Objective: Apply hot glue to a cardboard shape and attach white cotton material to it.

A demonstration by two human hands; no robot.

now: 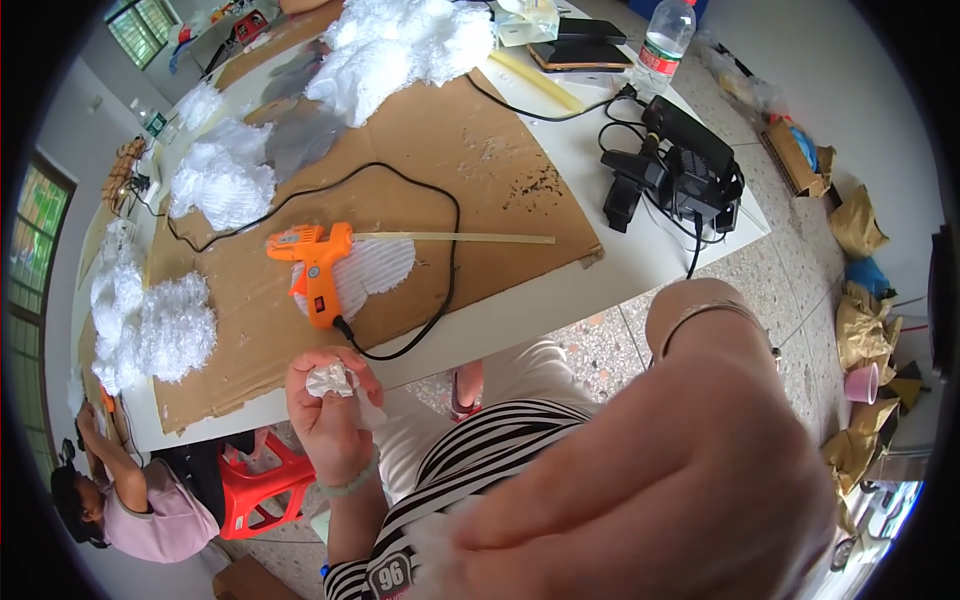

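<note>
Right hand (660, 470) looms closest, one big blur, fingers bunched with a whitish smudge at their tips; whether they grip it, I can't tell. Left hand (328, 425) now, and it's clearer: fingers curled around a crumpled white scrap (330, 379). Just beyond those fingers lies the orange gun (322, 268), over a white pad (380, 270) on cardboard (520, 130). Labels? A red-labelled bottle (667, 45) stands far beyond the left fingers, off right; a dark badge (390, 574) with pale numerals sits just left of the right fingertips.
</note>
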